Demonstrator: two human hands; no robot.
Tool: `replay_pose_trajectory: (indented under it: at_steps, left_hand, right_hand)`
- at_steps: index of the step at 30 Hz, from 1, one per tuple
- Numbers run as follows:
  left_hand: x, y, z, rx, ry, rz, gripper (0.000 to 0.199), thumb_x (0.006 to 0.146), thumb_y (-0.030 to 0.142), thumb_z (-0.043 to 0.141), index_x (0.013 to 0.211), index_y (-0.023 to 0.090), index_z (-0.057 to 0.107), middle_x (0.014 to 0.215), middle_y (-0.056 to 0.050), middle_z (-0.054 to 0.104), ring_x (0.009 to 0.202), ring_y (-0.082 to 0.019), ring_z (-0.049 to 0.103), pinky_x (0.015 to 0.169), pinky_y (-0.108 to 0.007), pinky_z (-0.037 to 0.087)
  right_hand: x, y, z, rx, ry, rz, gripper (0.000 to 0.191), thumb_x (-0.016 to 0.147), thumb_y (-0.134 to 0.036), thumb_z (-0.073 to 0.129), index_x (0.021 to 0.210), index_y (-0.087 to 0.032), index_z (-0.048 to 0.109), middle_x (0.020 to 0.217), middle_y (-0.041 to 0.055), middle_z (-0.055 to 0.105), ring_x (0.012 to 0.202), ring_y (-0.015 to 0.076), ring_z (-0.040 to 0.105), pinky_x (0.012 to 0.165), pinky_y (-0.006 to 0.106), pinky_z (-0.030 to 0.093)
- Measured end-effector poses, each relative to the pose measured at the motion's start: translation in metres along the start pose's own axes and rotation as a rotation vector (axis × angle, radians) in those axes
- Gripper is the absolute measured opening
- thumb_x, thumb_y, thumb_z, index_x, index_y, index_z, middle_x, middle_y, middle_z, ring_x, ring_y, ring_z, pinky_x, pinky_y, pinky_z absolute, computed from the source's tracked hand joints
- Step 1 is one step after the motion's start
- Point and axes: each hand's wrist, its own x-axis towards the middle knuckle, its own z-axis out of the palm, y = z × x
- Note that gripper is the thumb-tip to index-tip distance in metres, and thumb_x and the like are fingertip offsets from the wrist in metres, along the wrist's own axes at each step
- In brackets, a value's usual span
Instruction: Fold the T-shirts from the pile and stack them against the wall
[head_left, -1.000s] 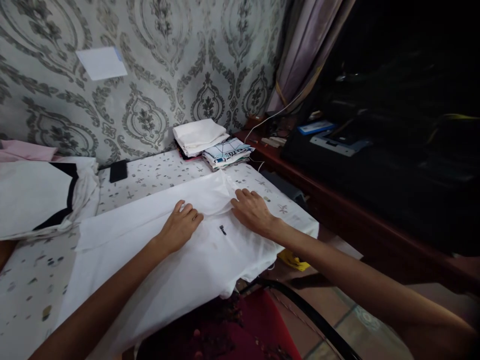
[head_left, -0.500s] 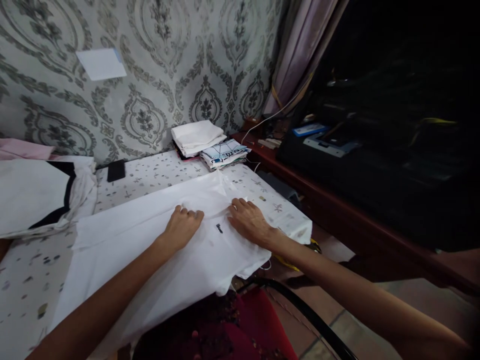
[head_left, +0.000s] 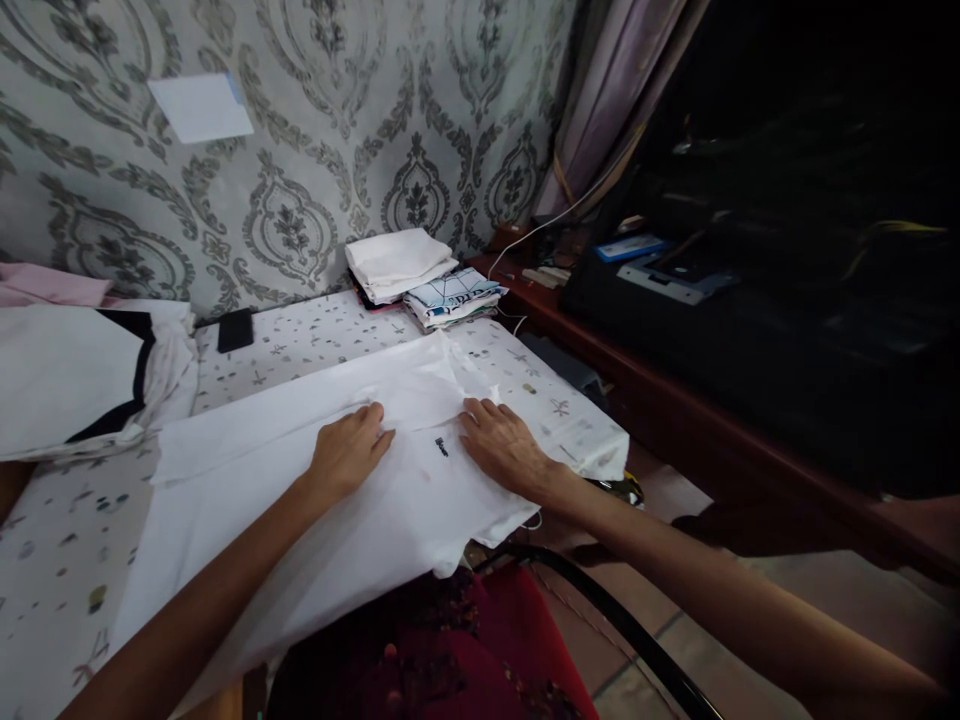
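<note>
A white garment [head_left: 300, 540] with a small dark print lies spread over the near part of the table, its near edge hanging toward my lap. One long side of it is folded over. My left hand [head_left: 349, 450] rests on the cloth by the fold, its fingers curled and pressed to the fabric. To the right of the print, my right hand [head_left: 501, 440] has its bent fingers closed on the garment near its upper right end.
Folded clothes [head_left: 401, 262] are stacked at the wall, beside a folded printed cloth [head_left: 455, 297]. A black phone [head_left: 235, 330] lies left of them. More clothes [head_left: 67, 375] sit far left. A dark red desk [head_left: 645, 370] stands right.
My left hand has slid a little left along the fold, with its thumb now further from the fingers. My right hand keeps its place on the cloth. The view has tilted slightly.
</note>
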Motion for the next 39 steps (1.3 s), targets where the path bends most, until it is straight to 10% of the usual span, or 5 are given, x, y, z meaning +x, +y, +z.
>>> replay_pose_trajectory:
  at_steps: [6, 16, 21, 29, 39]
  left_hand:
    - [0.010, -0.003, 0.001, 0.048, -0.062, 0.024, 0.019, 0.095, 0.013, 0.039, 0.100, 0.021, 0.056, 0.104, -0.007, 0.066, 0.094, -0.022, 0.064, 0.063, -0.030, 0.043]
    - [0.012, -0.015, 0.007, -0.042, 0.043, 0.148, 0.022, 0.096, 0.031, 0.044, 0.101, 0.019, 0.061, 0.099, -0.009, 0.062, 0.095, -0.025, 0.059, 0.079, -0.039, 0.050]
    - [0.031, -0.007, 0.026, -0.158, 0.172, 0.304, 0.043, 0.102, 0.043, 0.037, 0.135, 0.017, 0.050, 0.138, -0.015, 0.057, 0.130, -0.028, 0.051, 0.108, -0.047, 0.041]
    - [0.042, -0.002, 0.044, -0.128, -0.119, 0.265, 0.074, 0.100, 0.061, 0.031, 0.155, 0.011, 0.027, 0.165, -0.020, 0.021, 0.154, -0.029, 0.015, 0.124, -0.050, 0.019]
    - [0.014, -0.052, 0.013, -0.341, -0.136, 0.108, 0.072, 0.100, 0.062, 0.024, 0.158, 0.019, 0.025, 0.167, -0.008, 0.020, 0.155, -0.018, 0.014, 0.126, -0.035, 0.014]
  right_hand:
    - [-0.003, 0.003, -0.001, 0.034, 0.001, -0.075, 0.023, 0.097, -0.017, 0.046, 0.099, -0.014, 0.069, 0.119, 0.0141, 0.067, 0.098, 0.0270, 0.060, 0.087, 0.041, 0.047]
    - [0.003, 0.019, 0.000, 0.261, 0.117, -0.066, 0.023, 0.099, -0.023, 0.045, 0.101, -0.016, 0.067, 0.112, 0.0126, 0.070, 0.103, 0.0262, 0.062, 0.095, 0.043, 0.044]
    - [0.049, 0.027, 0.000, 0.459, 0.170, 0.024, 0.032, 0.099, -0.026, 0.043, 0.122, -0.015, 0.061, 0.127, 0.0149, 0.064, 0.117, 0.0260, 0.060, 0.099, 0.041, 0.047]
    - [0.156, 0.013, 0.023, 0.356, 0.021, 0.129, 0.044, 0.100, -0.031, 0.044, 0.133, -0.005, 0.053, 0.154, 0.0227, 0.043, 0.143, 0.0263, 0.040, 0.116, 0.037, 0.033]
    - [0.179, 0.032, 0.073, 0.294, 0.028, 0.286, 0.054, 0.102, -0.039, 0.038, 0.138, -0.001, 0.048, 0.155, 0.0268, 0.039, 0.147, 0.0327, 0.032, 0.118, 0.048, 0.025]
